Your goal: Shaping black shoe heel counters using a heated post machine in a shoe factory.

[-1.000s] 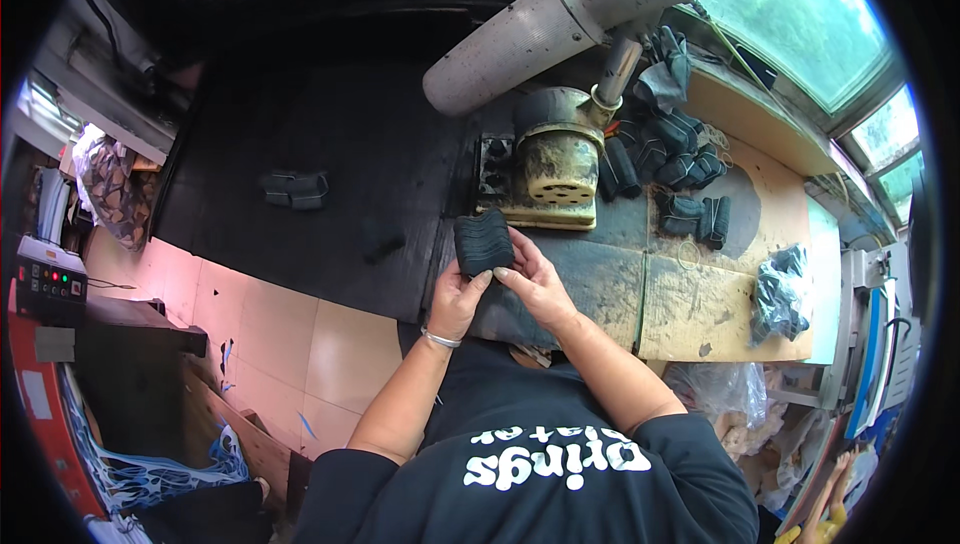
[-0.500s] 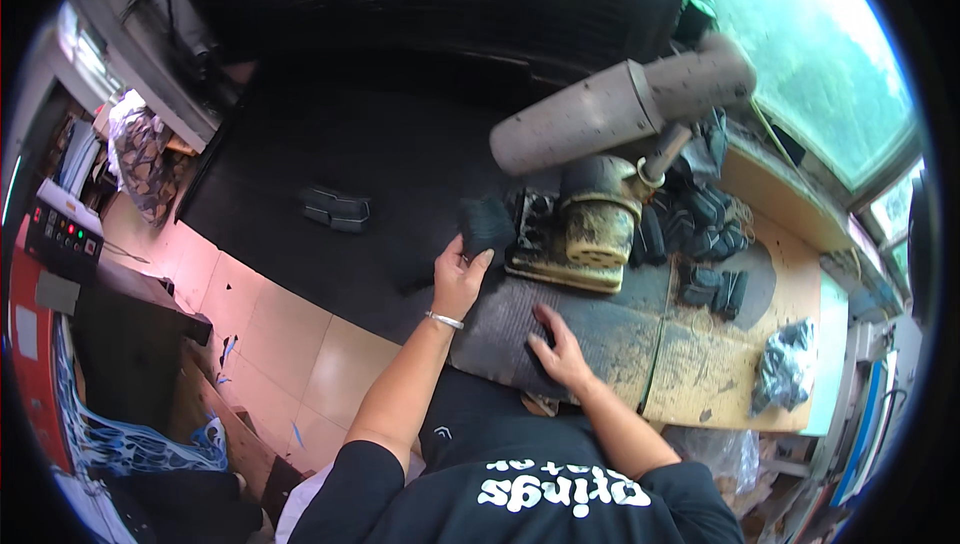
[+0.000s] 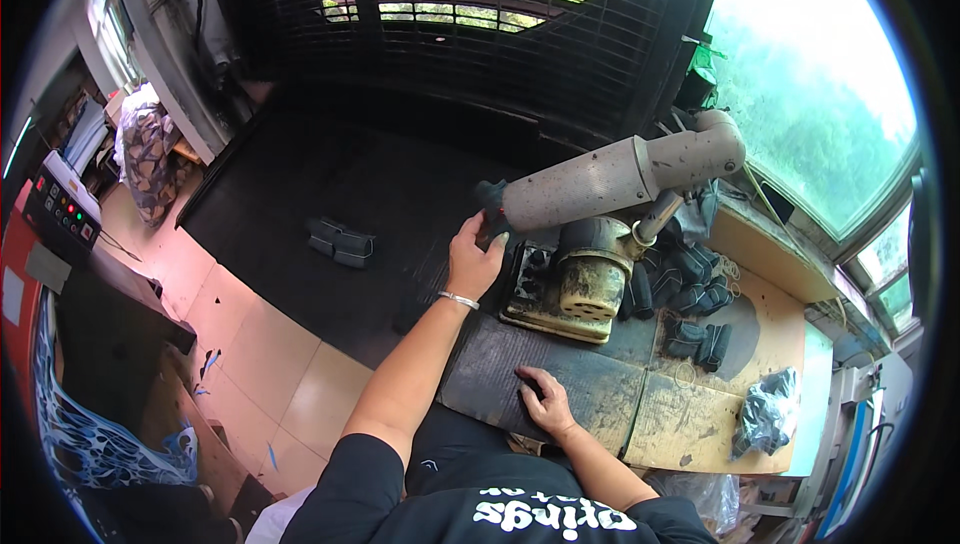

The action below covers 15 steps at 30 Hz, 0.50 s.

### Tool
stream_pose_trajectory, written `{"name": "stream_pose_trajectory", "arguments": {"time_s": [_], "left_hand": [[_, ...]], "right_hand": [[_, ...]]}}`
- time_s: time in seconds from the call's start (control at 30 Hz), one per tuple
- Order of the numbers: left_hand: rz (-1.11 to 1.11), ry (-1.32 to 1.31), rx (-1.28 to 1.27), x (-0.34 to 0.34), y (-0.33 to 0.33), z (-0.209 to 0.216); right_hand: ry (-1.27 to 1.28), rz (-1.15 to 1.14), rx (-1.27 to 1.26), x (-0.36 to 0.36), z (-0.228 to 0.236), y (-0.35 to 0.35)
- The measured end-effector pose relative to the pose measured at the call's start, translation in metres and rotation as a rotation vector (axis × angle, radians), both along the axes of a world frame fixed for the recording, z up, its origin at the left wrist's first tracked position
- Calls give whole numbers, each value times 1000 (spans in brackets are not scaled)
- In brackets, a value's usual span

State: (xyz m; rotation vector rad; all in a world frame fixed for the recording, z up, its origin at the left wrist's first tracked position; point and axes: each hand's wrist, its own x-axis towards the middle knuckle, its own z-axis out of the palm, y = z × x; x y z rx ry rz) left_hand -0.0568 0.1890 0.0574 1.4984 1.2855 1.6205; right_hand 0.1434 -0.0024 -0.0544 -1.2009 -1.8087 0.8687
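Observation:
My left hand (image 3: pixel 477 262) reaches forward with thumb and fingers closed round a small dark grey-green piece (image 3: pixel 491 202). That piece is right at the open end of the thick grey metal tube (image 3: pixel 580 184); I cannot tell whether they touch. Its exact kind is not clear. My right hand (image 3: pixel 546 405) lies loosely on the dark, worn cardboard (image 3: pixel 490 369), thumb apart from the fingers, holding nothing. Between the hands and to the right stands a dusty cream-coloured machine (image 3: pixel 585 289) with a round housing on a flat base.
A banded dark bundle (image 3: pixel 340 243) lies on the black surface (image 3: pixel 260 194) to the left. Several similar bundles (image 3: pixel 697 341) sit right of the machine, near a plastic bag (image 3: pixel 768 414). A window (image 3: pixel 810 94) is at the right; a control panel (image 3: pixel 62 206) stands far left.
My left hand has moved forward and up with the dark piece, from beside the machine to the tube's end. My right hand stays on the cardboard. The view has tilted up.

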Motion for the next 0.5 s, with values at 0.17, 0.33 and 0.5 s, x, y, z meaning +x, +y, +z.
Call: {"name": "stream_pose_trajectory", "arguments": {"time_s": [0.17,0.33,0.5], "left_hand": [[37,47,18,5,4,7],[37,52,47,4,-1,12],[41,31,80,1,-8,16]], "right_hand": [[-17,10,16,0,-1,2],[-9,10,16,-1,-2,1],[-1,8,7,0,-3,0]]}}
